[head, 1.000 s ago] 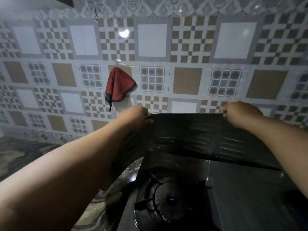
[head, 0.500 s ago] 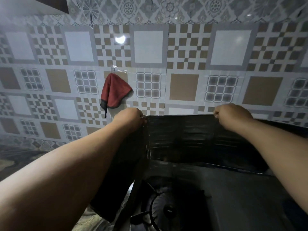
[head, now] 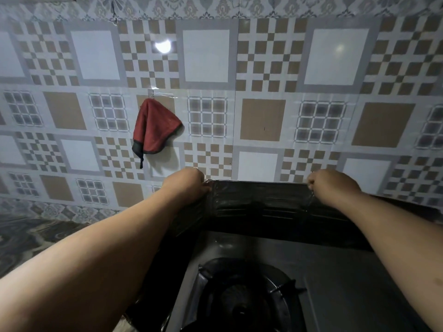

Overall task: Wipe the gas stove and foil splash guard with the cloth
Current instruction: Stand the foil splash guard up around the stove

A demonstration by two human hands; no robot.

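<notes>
The foil splash guard [head: 259, 204] stands dark and creased behind the gas stove [head: 335, 283], against the tiled wall. My left hand [head: 185, 185] pinches its top edge at the left fold. My right hand [head: 332, 185] pinches the same top edge further right. A side panel of the guard runs down under my left forearm, partly hidden. The stove's left burner [head: 242, 300] with its black pan support sits below and between my arms. A red cloth [head: 154, 127] with a dark corner hangs from a hook on the wall, up and left of my left hand.
The patterned tile wall [head: 263, 92] fills the background, with a lamp reflection on it. A marbled countertop [head: 31, 238] lies to the left of the stove.
Both hands keep hold of the guard's top edge. The guard has swung back closer to the wall and stands more upright; the view has tilted down slightly toward the burner.
</notes>
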